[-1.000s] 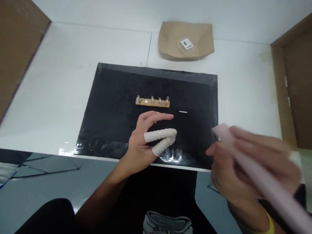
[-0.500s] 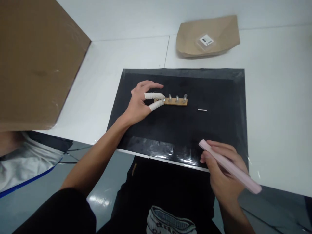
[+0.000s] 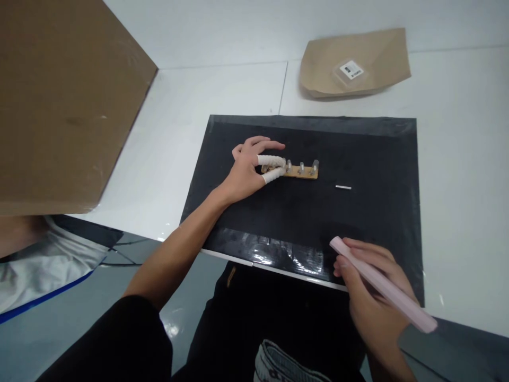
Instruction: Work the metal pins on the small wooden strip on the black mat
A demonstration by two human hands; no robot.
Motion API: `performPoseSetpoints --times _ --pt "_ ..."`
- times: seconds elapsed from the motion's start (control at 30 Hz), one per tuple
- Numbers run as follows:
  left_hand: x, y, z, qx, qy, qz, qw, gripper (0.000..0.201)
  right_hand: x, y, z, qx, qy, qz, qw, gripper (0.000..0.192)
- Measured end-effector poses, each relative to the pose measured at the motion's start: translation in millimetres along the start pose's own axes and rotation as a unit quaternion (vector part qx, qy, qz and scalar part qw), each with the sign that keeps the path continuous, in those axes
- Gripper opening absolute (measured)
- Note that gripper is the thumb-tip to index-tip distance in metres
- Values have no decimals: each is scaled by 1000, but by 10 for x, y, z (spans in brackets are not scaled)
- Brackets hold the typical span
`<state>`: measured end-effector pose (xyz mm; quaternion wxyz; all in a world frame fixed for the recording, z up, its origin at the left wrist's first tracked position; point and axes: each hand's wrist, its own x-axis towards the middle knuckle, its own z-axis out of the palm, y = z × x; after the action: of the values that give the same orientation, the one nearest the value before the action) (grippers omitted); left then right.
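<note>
My left hand (image 3: 246,175) is over the left end of the wooden strip (image 3: 295,172), which lies around the middle of the black mat (image 3: 302,215). Thumb and index, both in white finger covers (image 3: 271,160), are drawn in tip to tip, but from my end I can't tell if they're gripping a clear peg, the strip itself or nothing. Right hand (image 3: 371,284) is easy: fingers wrapped round a pink stick (image 3: 385,289), tip up and away from the strip.

For this left-hand bit, I'd keep the pinch light and low, since those clear pegs (image 3: 315,167) look easy to knock, and the covers probably dull the feel. I'd also keep the stick clear of the silver pin (image 3: 343,187) lying loose right of the strip; imo it'd roll if nudged.
</note>
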<state>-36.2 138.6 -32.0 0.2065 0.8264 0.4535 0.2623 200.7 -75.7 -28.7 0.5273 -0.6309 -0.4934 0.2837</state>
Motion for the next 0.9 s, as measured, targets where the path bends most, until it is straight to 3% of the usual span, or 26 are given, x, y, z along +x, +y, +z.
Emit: performPoseSetpoints --times 0.6,0.9 --pt "-2 9 -65 28 -9 -32 999 16 19 -11 32 -8 -13 -11 1000 14" --pt "-9 -69 -91 7 3 -12 1000 23 1 30 14 -16 -14 -23 1000 15"
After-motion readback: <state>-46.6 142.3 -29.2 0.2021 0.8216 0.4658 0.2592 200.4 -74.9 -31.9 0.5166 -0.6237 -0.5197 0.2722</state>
